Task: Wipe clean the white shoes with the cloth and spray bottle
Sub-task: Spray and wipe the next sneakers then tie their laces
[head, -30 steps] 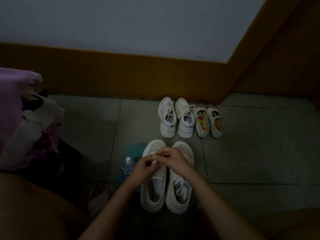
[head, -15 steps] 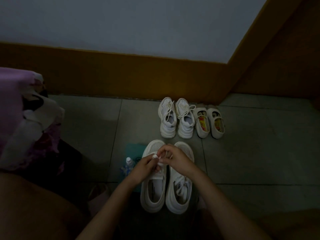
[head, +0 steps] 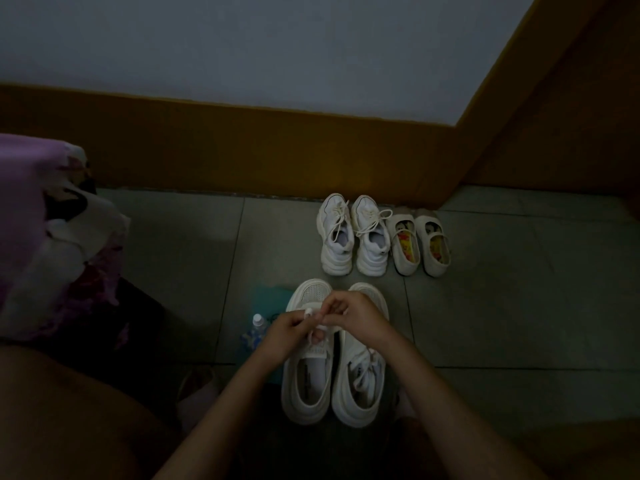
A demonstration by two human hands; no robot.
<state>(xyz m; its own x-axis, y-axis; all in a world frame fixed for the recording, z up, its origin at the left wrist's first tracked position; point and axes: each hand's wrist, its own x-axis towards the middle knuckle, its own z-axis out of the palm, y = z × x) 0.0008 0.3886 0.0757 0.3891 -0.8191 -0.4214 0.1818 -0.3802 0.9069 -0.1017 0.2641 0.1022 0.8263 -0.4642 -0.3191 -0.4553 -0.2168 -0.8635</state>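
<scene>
While both forearms reach over the near white shoes (head: 306, 389), left hand (head: 286, 333) and right hand (head: 358, 315) pinch the left shoe's lace (head: 309, 311), fingers curled; spray bottle (head: 257, 324) and cloth (head: 269, 296) sit just left.

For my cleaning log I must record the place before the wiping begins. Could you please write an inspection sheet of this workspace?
Surface: grey tiled floor, dimly lit.
Job's things: near pair of white chunky sneakers side by side, toes toward the wall; teal cloth on the floor beside them; spray bottle by the cloth, untouched; laced white sneakers and cream strap shoes in a row by the baseboard.
Clutter: pale pinkish object near the left forearm, too dark to identify.
Hands: left hand and right hand both pinch the lace of the near left sneaker.
Cables: nothing seen.
Surroundings: brown baseboard, pale wall, floral bedding at left.
</scene>
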